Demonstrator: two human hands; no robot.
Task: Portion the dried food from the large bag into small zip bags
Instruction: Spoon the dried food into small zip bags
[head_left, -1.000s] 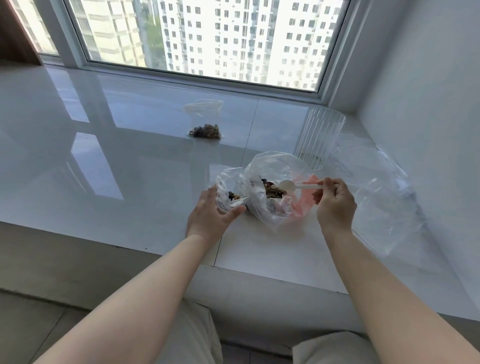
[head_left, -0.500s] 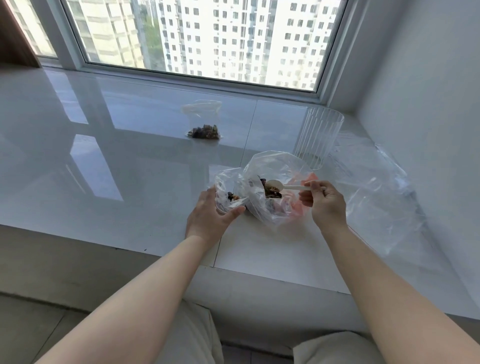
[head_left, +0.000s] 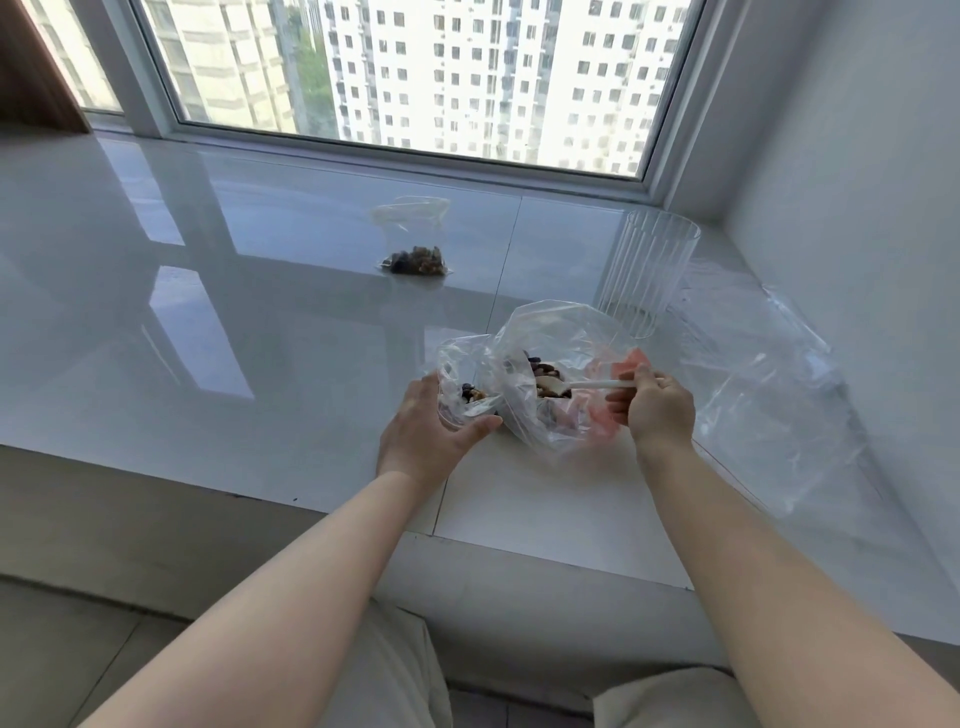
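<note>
A large clear bag (head_left: 558, 338) with dark dried food at its bottom stands open on the white sill. My right hand (head_left: 657, 410) holds a white spoon (head_left: 582, 385) whose bowl reaches down into the food inside that bag. Just left of it, my left hand (head_left: 423, 431) grips a small zip bag (head_left: 460, 374) with its mouth held open; a few dark pieces lie inside it. Farther back on the sill lies another small zip bag (head_left: 415, 244) with a portion of dried food in it.
A ribbed clear plastic cup (head_left: 647, 270) stands behind the large bag. Crumpled clear plastic sheeting (head_left: 769, 384) lies to the right, against the wall. The sill's front edge (head_left: 311, 512) runs just below my hands. A window spans the back.
My right hand has pushed the spoon leftward and deeper into the large bag's food. My left hand and the small bag have stayed put.
</note>
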